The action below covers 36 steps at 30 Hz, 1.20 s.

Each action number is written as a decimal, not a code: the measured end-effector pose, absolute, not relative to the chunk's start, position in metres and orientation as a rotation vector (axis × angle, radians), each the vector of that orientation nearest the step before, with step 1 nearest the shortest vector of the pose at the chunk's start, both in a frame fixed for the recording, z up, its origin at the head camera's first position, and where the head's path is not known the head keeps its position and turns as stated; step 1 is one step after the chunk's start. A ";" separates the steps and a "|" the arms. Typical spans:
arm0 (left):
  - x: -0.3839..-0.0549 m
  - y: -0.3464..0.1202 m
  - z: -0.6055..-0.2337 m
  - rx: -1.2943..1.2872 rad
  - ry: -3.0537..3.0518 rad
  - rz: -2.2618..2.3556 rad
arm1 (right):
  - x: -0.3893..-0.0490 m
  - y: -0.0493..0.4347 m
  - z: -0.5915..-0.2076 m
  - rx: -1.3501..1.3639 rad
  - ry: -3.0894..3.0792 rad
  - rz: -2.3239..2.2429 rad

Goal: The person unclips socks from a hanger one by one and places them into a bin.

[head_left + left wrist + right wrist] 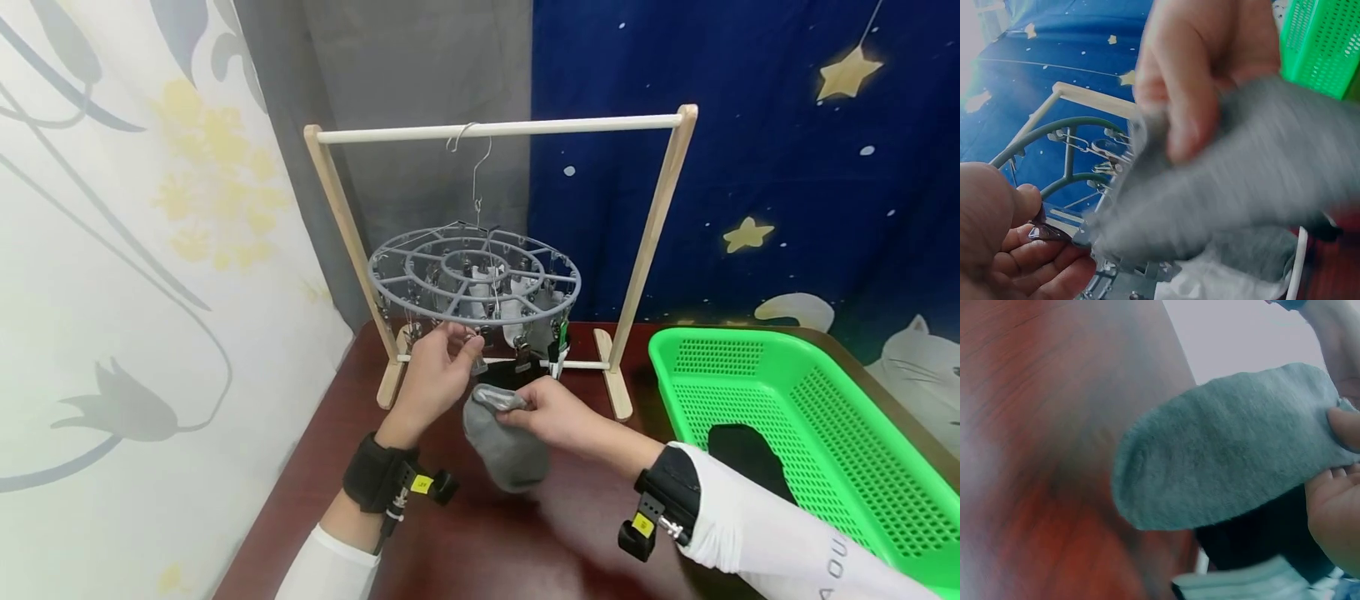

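A grey sock (512,457) dangles from my right hand (558,414), which pinches it by its opening below the round clip hanger (474,319). My left hand (433,379) is raised at the hanger's front rim. Its thumb and fingers pinch a hanging clip (1050,232), seen in the left wrist view. The sock's opening is close to that clip; whether they touch I cannot tell, since the sock is blurred there. In the right wrist view the sock (1222,450) spreads flat with its toe pointing left. White, grey and black socks hang from other clips, partly hidden by the rings.
A wooden stand with a white crossbar (570,127) carries the hanger by its hook. At right, a green plastic basket (720,335) holds a black sock (742,450). The dark red table (450,533) lies beneath, and a patterned white curtain (150,292) borders the left.
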<state>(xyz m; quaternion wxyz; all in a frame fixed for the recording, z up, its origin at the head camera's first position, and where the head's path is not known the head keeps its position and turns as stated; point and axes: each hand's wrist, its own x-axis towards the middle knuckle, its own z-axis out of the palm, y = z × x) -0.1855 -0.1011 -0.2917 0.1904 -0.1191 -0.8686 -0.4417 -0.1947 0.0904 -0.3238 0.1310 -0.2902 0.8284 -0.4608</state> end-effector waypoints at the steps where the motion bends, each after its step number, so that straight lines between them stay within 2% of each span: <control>1: -0.185 -0.102 -0.292 -0.337 -2.448 -1.236 | -0.194 0.094 -0.321 -0.866 2.402 -1.325; 7: -0.183 -0.106 -0.296 -0.351 -2.480 -1.177 | -0.196 0.137 -0.283 -0.980 2.437 -1.214; 12: -0.181 -0.110 -0.297 -0.333 -2.469 -1.189 | -0.198 0.190 -0.243 -0.838 2.545 -1.105; 15: -0.180 -0.111 -0.297 -0.314 -2.475 -1.186 | -0.199 0.224 -0.233 -0.745 2.541 -1.051; 20: -0.179 -0.113 -0.299 -0.299 -2.473 -1.192 | -0.201 0.273 -0.242 -0.670 2.512 -0.941; 27: -0.178 -0.112 -0.303 -0.329 -2.418 -1.221 | -0.221 0.317 -0.261 -0.527 2.415 -0.985; 32: -0.179 -0.112 -0.304 -0.324 -2.431 -1.209 | -0.238 0.348 -0.270 -0.340 2.613 -0.978; 36: -0.179 -0.112 -0.304 -0.317 -2.445 -1.203 | -0.238 0.362 -0.289 -0.318 2.777 -0.924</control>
